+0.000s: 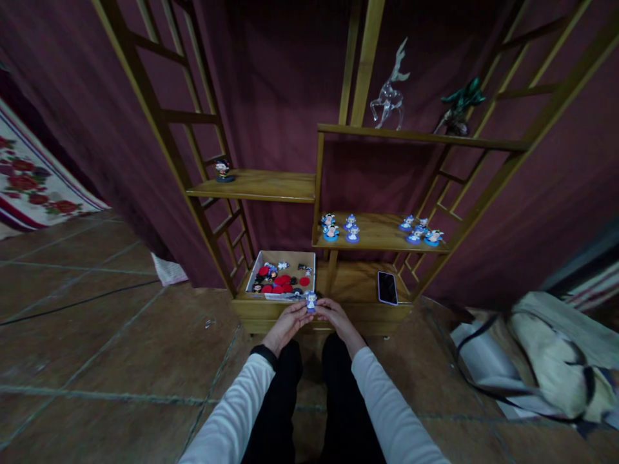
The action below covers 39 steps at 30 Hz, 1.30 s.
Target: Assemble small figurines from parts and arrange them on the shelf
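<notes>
Sleeves [236,407]: white, nearest me, stretched toward the bottom shelf [355,282].
Grasp: my left hand [289,323] and right hand [335,314] together pinched the figurine [311,301] upright, by the box's [302,257] near right corner.
Handling: I judged a light fingertip hold low on the figurine best, sparing its small details.
Box: open, on that shelf; red discs [282,280] and small figures [283,265] lay jumbled inside.

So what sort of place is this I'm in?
Probably an indoor room with a display corner, though whether home or shop I can't tell: an open wooden shelf unit holds small figurines, with a dark red curtain behind and tiled floor around.
</notes>
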Available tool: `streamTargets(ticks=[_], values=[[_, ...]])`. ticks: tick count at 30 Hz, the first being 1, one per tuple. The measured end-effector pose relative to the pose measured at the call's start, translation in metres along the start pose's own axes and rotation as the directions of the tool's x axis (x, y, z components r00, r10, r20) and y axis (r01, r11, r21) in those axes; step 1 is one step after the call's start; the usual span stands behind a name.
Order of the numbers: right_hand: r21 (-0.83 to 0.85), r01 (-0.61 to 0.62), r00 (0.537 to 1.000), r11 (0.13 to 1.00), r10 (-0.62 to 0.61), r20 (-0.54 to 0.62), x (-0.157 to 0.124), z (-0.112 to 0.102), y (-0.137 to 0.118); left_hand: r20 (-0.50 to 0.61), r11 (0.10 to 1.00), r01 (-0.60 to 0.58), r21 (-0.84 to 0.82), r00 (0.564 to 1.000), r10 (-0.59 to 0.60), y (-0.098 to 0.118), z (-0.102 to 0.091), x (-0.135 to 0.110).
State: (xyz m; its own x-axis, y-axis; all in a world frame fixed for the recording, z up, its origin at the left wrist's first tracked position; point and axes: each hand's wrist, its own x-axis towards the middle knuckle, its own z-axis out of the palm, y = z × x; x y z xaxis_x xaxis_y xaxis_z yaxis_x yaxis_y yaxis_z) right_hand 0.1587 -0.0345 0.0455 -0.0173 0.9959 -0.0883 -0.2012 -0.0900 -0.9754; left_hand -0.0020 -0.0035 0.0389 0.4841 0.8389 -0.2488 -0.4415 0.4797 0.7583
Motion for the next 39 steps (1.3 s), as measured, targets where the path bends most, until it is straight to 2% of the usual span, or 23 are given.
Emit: streamTargets(ticks=[5,9,12,17,21,24,28,31,34,39], values=[[-0.032,0.098,0.994,0.995,-0.099,-0.049,0.004,0.004,0.001,-0.005,0.999,-0.003,0.047,1.0,0.004,0.002,0.004,-0.003],[-0.044,0.194,0.979,0.98,-0.196,-0.057,0.007,0.006,0.006,0.033,0.992,-0.031,0.125,0.999,0.027,0.004,0.007,-0.007],[-0.132,0.23,0.969,0.964,-0.24,-0.066,0.004,0.006,0.007,0.027,0.981,-0.053,0.188,0.998,0.049,0.005,0.008,-0.008],[-0.349,0.263,0.947,0.899,-0.31,-0.085,-0.005,0.012,0.0,0.059,0.963,-0.072,0.258,0.997,0.059,0.007,0.014,-0.011],[-0.368,0.229,0.945,0.901,-0.296,-0.137,-0.01,0.014,-0.006,0.053,0.956,-0.075,0.285,0.997,0.062,0.011,0.02,-0.015],[-0.372,0.231,0.928,0.899,-0.319,-0.194,-0.011,0.003,-0.015,0.028,0.959,-0.039,0.281,0.999,0.032,0.016,0.023,-0.016],[-0.425,0.276,0.864,0.862,-0.416,-0.282,-0.012,-0.031,-0.051,-0.046,0.954,-0.013,0.3,0.999,0.028,0.02,0.027,-0.017],[-0.481,0.34,0.781,0.808,-0.528,-0.335,-0.01,-0.064,-0.094,-0.045,0.949,-0.028,0.315,0.998,0.044,0.021,0.03,-0.02],[-0.528,0.348,0.709,0.775,-0.586,-0.392,-0.003,-0.096,-0.141,-0.017,0.947,-0.031,0.318,0.999,0.039,0.021,0.029,-0.02],[-0.625,0.334,0.66,0.706,-0.649,-0.38,0.026,-0.131,-0.198,0.0,0.952,-0.013,0.305,1.0,0.013,0.021,0.024,-0.015]])
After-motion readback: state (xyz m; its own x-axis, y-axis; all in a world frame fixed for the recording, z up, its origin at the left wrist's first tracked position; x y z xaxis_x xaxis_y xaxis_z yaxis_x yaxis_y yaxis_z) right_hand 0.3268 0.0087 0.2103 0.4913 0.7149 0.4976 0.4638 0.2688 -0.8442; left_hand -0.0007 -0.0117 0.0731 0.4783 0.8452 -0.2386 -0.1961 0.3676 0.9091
